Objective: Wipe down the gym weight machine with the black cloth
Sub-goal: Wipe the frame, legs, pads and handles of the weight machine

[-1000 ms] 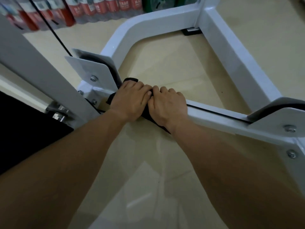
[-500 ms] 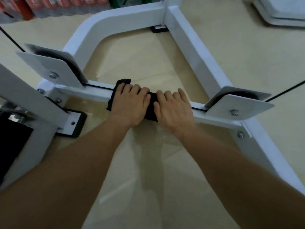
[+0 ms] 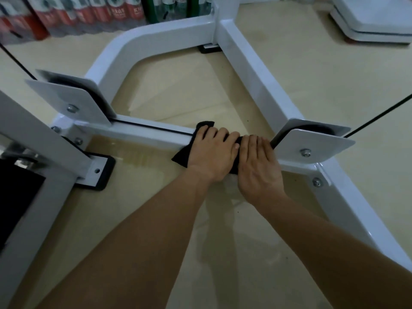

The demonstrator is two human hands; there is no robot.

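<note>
The white weight machine's low crossbar (image 3: 145,134) runs across the floor between two pulley brackets. The black cloth (image 3: 181,158) is draped over the bar near its right end. My left hand (image 3: 211,152) presses down on the cloth with fingers curled over the bar. Beside it, touching, my right hand (image 3: 258,163) also lies on the cloth, close to the right pulley bracket (image 3: 312,146). Most of the cloth is hidden under both hands.
The left pulley bracket (image 3: 66,97) stands at the bar's other end, with a black cable (image 3: 147,127) running along the bar top. A white frame leg (image 3: 256,70) angles back. Bottles (image 3: 89,12) line the far wall. A white base (image 3: 374,18) sits top right.
Both hands have slid the cloth to the right along the crossbar, from near the left bracket up to the right bracket. The camera view has shifted with them.
</note>
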